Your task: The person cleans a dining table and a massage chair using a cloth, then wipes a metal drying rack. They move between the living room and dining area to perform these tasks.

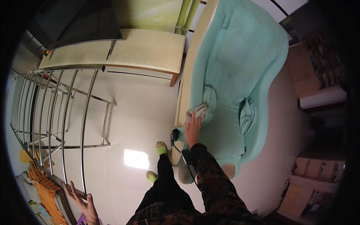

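My right hand [193, 130] rests at the near end of a sofa with a pale green cover [244, 50], its fingers on a crumpled light grey cloth [198, 111]. The cloth lies on the edge of the sofa's arm, where cream panelling meets the green cover. My left hand [83, 203] is low at the left, fingers spread, beside the end bar of a metal rack [83, 123]; whether it touches the bar is not plain. It holds nothing visible.
A long cream bench-like cabinet [149, 52] carries a dark television [81, 22]. A dark device with a cable [190, 168] is by the sofa's near corner. Bright light falls on the tiled floor [136, 159]. Wooden shelves [312, 171] stand at the right, an orange cloth [49, 201] lower left.
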### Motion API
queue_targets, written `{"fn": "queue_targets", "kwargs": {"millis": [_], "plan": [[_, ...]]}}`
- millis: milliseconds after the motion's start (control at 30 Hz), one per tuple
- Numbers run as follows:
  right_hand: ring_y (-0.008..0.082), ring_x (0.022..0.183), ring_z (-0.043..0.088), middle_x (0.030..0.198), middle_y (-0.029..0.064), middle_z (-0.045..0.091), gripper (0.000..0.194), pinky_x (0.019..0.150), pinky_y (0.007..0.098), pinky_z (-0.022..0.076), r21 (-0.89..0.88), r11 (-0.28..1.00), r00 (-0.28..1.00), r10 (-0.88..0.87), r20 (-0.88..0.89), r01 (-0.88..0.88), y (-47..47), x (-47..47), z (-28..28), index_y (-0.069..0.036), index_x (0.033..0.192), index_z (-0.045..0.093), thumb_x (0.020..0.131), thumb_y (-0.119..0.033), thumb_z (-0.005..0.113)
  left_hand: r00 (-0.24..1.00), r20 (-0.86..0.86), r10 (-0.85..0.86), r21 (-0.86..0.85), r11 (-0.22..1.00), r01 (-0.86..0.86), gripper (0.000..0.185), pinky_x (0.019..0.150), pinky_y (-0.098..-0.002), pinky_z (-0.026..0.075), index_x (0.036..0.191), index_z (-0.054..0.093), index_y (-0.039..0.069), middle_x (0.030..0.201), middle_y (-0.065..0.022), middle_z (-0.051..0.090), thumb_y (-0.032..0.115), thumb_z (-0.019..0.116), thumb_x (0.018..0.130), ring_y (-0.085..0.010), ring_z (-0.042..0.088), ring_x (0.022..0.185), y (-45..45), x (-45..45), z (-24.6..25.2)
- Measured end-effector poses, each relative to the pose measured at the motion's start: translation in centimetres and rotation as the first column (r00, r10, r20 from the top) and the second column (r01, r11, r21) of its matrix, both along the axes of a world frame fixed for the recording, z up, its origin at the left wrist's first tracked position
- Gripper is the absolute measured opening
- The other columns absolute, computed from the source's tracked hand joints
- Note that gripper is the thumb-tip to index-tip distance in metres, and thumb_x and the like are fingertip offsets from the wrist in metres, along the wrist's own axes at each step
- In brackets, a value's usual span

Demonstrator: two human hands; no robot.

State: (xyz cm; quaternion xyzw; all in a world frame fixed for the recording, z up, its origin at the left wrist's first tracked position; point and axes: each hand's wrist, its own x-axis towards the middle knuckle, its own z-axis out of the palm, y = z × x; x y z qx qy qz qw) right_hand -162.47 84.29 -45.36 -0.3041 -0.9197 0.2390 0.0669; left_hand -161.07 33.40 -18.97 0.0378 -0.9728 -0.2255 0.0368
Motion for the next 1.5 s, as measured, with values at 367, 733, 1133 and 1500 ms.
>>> {"fn": "queue_targets", "kwargs": {"millis": [367,733,1133,1500], "plan": [[0.0527,0.126,0.031,0.135,0.0360,0.035,0.067,0.107,0.0541,0.0240,0.265,0.964,1.000,0.019,0.025,-0.025,12.7,-16.2,-1.5,0.000,0.146,0.021,0.094,-0.032,0.049,0.996,0.081,0.048,-0.403,0.915,-0.011,0.062,0.113,-0.0590,0.009,0.141,0.042,0.014,0.156,-0.0117,0.015,0.055,0.042,0.093,-0.0357,0.006,0.144,0.8,-1.2,-0.8],[0.0435,0.125,0.041,0.138,0.0305,0.038,0.068,0.106,0.0499,0.0302,0.323,0.946,0.994,-0.003,-0.111,0.039,16.5,-22.7,-0.9,0.012,0.140,0.022,0.092,-0.024,0.054,0.984,0.138,0.111,-0.313,0.948,-0.062,0.063,0.112,-0.0577,0.009,0.136,0.047,0.008,0.154,-0.0165,0.016,0.052,0.048,0.091,-0.0385,0.006,0.143,3.7,-2.8,0.8],[0.0344,0.116,0.051,0.131,0.0219,0.050,0.048,0.100,0.0428,0.0381,0.083,0.979,0.977,0.195,-0.081,-0.189,6.2,-12.2,4.0,0.004,0.134,0.042,0.086,0.003,0.049,0.993,0.029,0.113,-0.017,0.994,-0.112,0.057,0.112,-0.0562,0.012,0.125,0.053,0.001,0.152,-0.0252,0.014,0.031,0.065,0.078,-0.0463,0.004,0.141,4.9,-4.1,1.0],[0.0352,0.131,0.038,0.132,0.0198,0.048,0.051,0.111,0.0470,0.0250,0.333,0.032,0.019,0.999,-0.043,-0.942,-29.5,-11.0,26.8,-0.006,0.132,0.046,0.083,-0.017,0.055,0.989,-0.018,-0.149,-0.052,0.988,0.148,0.067,0.106,-0.0616,0.018,0.117,0.056,0.004,0.144,-0.0266,0.028,0.040,0.075,0.064,-0.0529,0.013,0.135,1.5,-2.5,1.7]]}}
